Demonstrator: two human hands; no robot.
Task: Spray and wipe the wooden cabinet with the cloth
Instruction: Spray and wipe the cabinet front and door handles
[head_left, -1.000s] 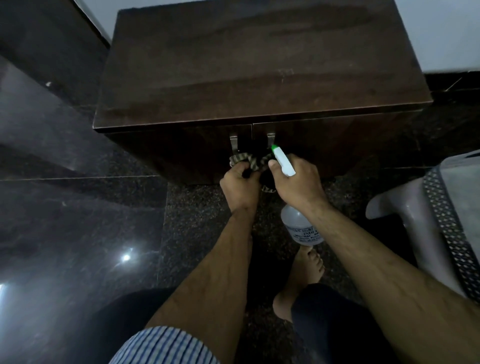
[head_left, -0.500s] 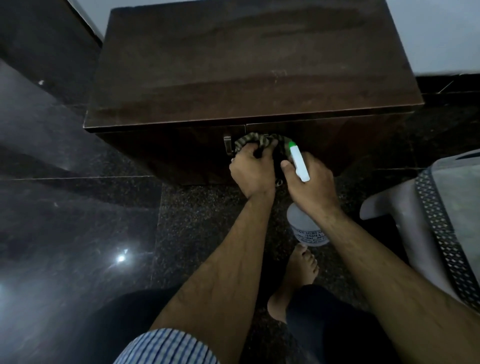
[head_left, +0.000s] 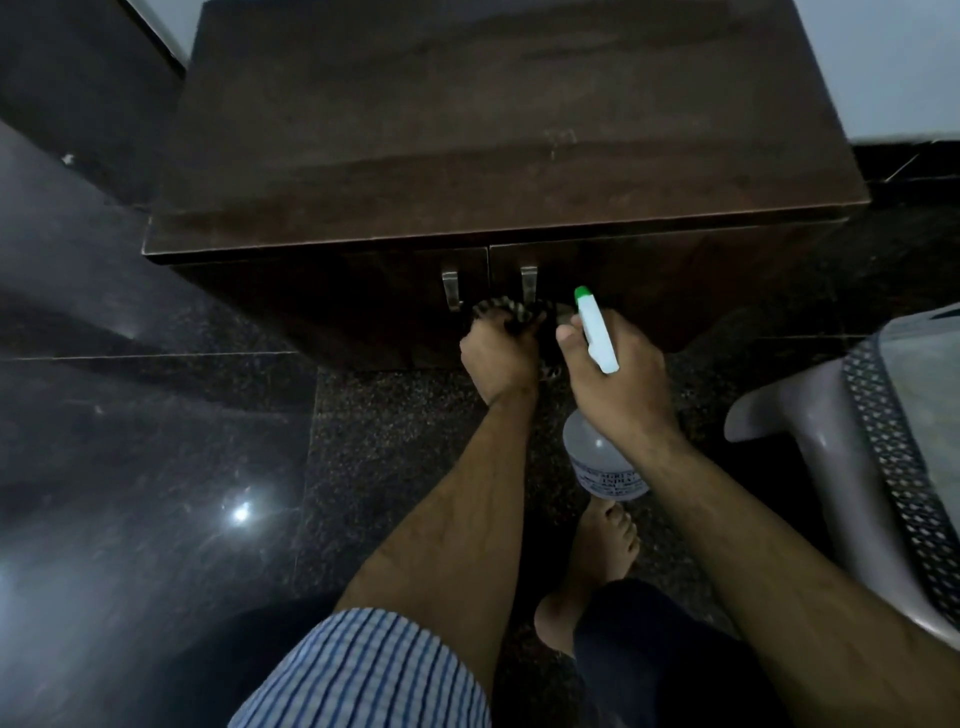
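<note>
The left hand is gripping a bunched striped cloth and pressing it against the front of the cabinet, just under the two metal handles. Its fingers are curling away from the camera, so the knuckles are hiding most of the cloth. Only a ruffled dark-and-pale edge is showing above them, and a scrap is peeking out lower down between the two hands. The doors are sitting in deep shadow, and their lower edge is hard to make out.

The right hand is clasping the neck of a spray bottle. The bottle's white head and green nozzle tip are sticking out over the knuckles toward the right door, just beside the cloth. The trigger and the fingers around it are lying out of sight under the hand. The clear bottle body is hanging below the wrist, above a bare foot.

The bottle's white label is carrying dark print. One word is reading as "INDIA", while the other lines are too small and blurred to make out.

The frame is cutting off the cabinet's back edge at the top, a grey plastic chair at the right, and a striped sleeve at the bottom. The glossy dark floor is reflecting a point of light.
</note>
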